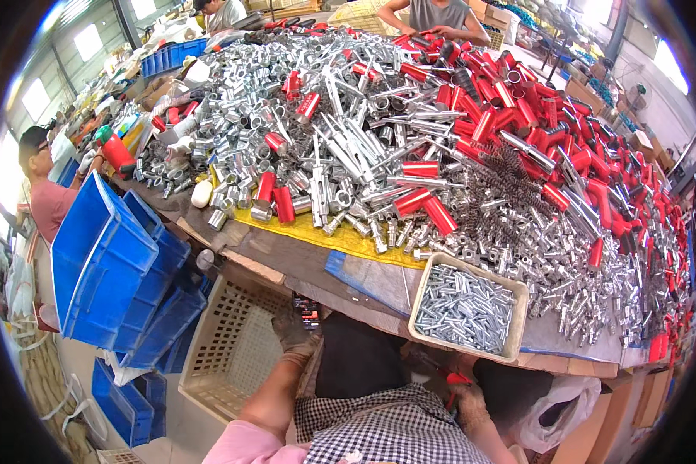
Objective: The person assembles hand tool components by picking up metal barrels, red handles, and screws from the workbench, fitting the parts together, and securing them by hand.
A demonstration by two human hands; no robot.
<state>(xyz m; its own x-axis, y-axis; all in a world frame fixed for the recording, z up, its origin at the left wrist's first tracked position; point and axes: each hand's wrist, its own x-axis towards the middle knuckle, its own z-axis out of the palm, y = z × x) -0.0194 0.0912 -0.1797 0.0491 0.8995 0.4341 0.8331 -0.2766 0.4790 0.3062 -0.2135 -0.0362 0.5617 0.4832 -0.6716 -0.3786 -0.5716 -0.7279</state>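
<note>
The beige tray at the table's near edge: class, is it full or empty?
Nearly full. The beige tray is packed with small silver metal parts across its whole floor, up to about the rim.

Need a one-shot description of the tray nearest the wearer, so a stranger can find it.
Start at the big table heaped with silver and red metal parts, and follow its near edge toward the wearer's right hand. There sits a shallow beige rectangular tray. Unlike the loose mixed heap around it, it holds only small silver tubes, all one kind, with no red pieces.
</note>
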